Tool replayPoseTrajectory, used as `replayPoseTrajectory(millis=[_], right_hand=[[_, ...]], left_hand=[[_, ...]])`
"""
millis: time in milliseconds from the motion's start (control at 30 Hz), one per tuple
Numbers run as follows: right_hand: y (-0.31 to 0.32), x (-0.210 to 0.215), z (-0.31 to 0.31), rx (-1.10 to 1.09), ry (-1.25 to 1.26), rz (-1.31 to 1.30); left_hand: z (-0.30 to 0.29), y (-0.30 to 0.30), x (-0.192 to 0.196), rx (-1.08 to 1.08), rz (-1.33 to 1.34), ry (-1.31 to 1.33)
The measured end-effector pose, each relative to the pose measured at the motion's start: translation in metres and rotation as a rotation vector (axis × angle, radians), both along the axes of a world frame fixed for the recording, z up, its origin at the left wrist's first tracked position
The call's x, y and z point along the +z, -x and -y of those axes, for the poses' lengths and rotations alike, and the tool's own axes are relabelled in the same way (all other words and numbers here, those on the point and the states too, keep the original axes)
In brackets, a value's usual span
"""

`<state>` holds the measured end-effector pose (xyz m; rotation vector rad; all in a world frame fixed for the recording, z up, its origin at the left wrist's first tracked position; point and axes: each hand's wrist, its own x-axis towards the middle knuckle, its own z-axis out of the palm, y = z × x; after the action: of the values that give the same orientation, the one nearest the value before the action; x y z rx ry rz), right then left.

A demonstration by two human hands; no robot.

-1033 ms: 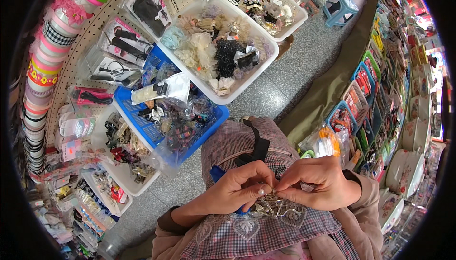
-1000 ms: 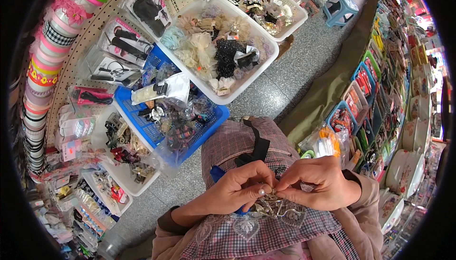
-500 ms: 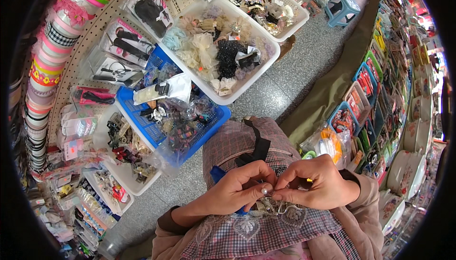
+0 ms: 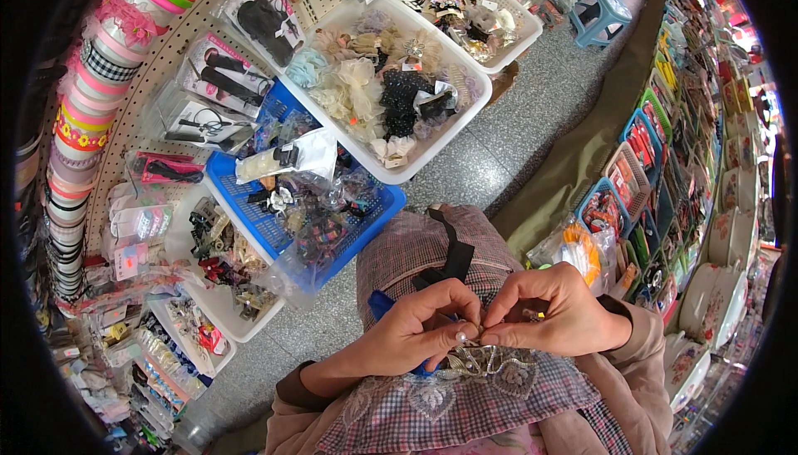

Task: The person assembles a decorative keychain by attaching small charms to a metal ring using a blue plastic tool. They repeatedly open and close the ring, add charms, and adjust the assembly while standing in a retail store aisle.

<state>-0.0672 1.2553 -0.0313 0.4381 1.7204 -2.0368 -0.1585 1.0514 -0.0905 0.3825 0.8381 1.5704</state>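
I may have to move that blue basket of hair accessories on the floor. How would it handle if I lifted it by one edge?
The blue basket looks like thin lattice plastic, so it would probably flex. It is heaped with loose small items and clear bags, so tilting it would likely spill some. It is probably light for its size.

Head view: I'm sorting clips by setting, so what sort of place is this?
Probably a small hair-accessory and trinket shop: ribbon rolls stacked by a pegboard, a white basket and a blue basket of bagged goods on the floor, packed shelves opposite.
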Motion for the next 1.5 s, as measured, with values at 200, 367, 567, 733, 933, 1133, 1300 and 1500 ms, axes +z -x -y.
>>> replayPoseTrajectory(millis=[200,367,567,733,933,1133,1300,1500], right_hand=[[0.003,0.004,0.0,0.042,-0.118,-0.056],[0.004,0.006,0.001,0.066,-0.218,-0.093],[0.002,0.003,0.003,0.036,-0.156,-0.074],[-0.002,-0.003,0.005,-0.053,0.041,0.002],[-0.004,-0.007,0.005,-0.119,0.195,0.032],[-0.004,-0.009,0.002,-0.125,0.245,0.104],[-0.007,-0.013,0.003,-0.162,0.305,0.128],[-0.01,-0.018,0.005,-0.194,0.308,0.179]], left_hand=[[0.001,0.001,0.002,-0.007,0.028,0.033],[0.002,0.002,0.0,-0.022,0.038,0.044],[0.003,0.001,0.0,-0.007,0.065,0.061],[0.003,0.0,-0.001,0.013,0.07,0.06],[0.004,0.0,-0.002,0.013,0.065,0.06],[0.004,0.001,0.0,-0.005,0.07,0.085],[0.005,0.002,-0.002,-0.006,0.108,0.072],[0.006,0.001,-0.004,-0.004,0.154,0.126]])
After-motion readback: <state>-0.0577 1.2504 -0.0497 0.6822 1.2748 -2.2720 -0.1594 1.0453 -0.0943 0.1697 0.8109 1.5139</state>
